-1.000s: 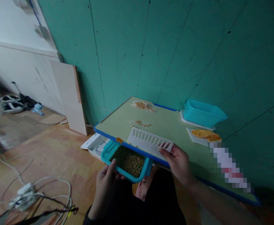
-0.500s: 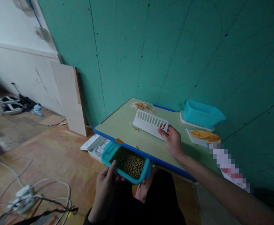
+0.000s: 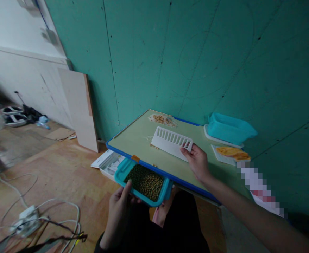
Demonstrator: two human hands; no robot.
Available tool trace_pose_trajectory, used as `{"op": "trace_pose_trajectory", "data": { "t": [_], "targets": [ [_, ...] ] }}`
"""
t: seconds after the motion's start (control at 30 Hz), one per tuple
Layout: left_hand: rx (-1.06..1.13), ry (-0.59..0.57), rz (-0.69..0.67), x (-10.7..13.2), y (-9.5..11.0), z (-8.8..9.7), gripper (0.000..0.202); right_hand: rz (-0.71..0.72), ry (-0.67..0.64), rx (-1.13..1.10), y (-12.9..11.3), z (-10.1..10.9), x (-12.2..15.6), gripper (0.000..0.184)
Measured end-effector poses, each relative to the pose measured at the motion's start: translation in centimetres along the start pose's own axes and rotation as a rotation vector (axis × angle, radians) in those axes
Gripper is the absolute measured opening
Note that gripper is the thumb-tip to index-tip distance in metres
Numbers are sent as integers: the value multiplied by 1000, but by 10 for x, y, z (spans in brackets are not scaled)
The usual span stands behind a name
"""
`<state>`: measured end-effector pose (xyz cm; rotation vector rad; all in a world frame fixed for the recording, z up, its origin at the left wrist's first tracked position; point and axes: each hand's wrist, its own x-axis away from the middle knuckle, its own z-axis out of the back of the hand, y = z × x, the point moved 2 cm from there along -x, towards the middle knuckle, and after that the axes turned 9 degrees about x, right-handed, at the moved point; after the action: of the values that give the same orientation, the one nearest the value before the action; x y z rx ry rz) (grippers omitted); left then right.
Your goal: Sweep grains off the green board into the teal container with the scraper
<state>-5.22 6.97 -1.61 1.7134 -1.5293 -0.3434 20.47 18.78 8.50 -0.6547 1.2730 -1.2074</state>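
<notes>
My left hand (image 3: 119,207) grips the near edge of a teal tub (image 3: 123,168) filled with green beans (image 3: 145,181), held just below the front edge of a low table (image 3: 133,138). My right hand (image 3: 198,162) pinches the right end of a white slotted scraper (image 3: 170,142) standing on the tabletop. A few yellow beans lie at the scraper's left end. A pile of yellow beans and white grains (image 3: 163,119) lies at the table's far edge.
An empty teal tub (image 3: 229,128) on a white lid and a white lid with yellow matter (image 3: 232,152) sit at the table's right. A white tray (image 3: 107,162) lies on the floor under the table. Cables and a power strip (image 3: 27,219) lie lower left.
My right hand moved the scraper from the table's front edge out to the middle, over the nearer bean pile, then drew it slightly back. The left hand kept the tub still.
</notes>
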Motion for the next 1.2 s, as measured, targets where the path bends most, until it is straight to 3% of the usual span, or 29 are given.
{"op": "trace_pose_trajectory", "data": {
  "t": [0.3,0.63,0.97,1.07,1.2],
  "targets": [
    [-6,-3,6,3,1,-2,33,-89,16,-3,-2,14,15,39],
    [-16,12,-2,3,6,-5,34,-92,-50,-17,-6,11,24,35],
    [-55,114,-20,2,15,0,40,-151,-154,-53,-25,6,64,28],
    [-62,136,-46,4,18,0,41,-174,-112,-95,-24,2,58,32],
    [-46,134,-60,7,17,-2,38,-93,14,-111,-19,-2,25,33]
  ]
}}
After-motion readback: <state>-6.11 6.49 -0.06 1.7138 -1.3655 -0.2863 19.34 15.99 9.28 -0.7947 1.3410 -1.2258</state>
